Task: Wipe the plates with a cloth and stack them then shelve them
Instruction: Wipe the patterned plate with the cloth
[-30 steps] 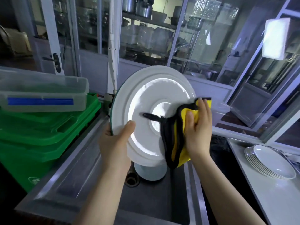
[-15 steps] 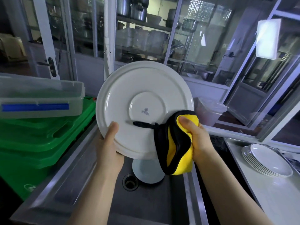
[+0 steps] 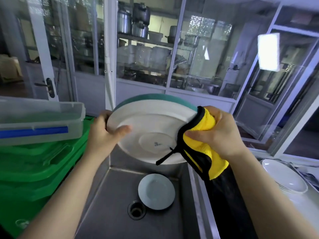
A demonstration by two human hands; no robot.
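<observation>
A large white plate (image 3: 151, 125) with a green-edged top face is held over the sink, tilted nearly flat with its underside toward me. My left hand (image 3: 105, 133) grips its left rim, thumb on the underside. My right hand (image 3: 217, 131) holds a yellow cloth with black trim (image 3: 200, 145), folded over the plate's right rim. A small grey-white plate (image 3: 156, 191) lies in the sink basin beside the drain. A stack of white plates (image 3: 284, 176) sits on the counter at the right.
The steel sink (image 3: 110, 200) lies below the hands with its drain (image 3: 136, 210) near the middle. Green crates (image 3: 38, 166) topped by a clear lidded box (image 3: 39, 119) stand at the left. Glass partitions and a shelf of pots fill the background.
The plate has tipped from upright and facing me to nearly flat and sits lower. My right hand with the cloth has moved from the lower face to the right rim.
</observation>
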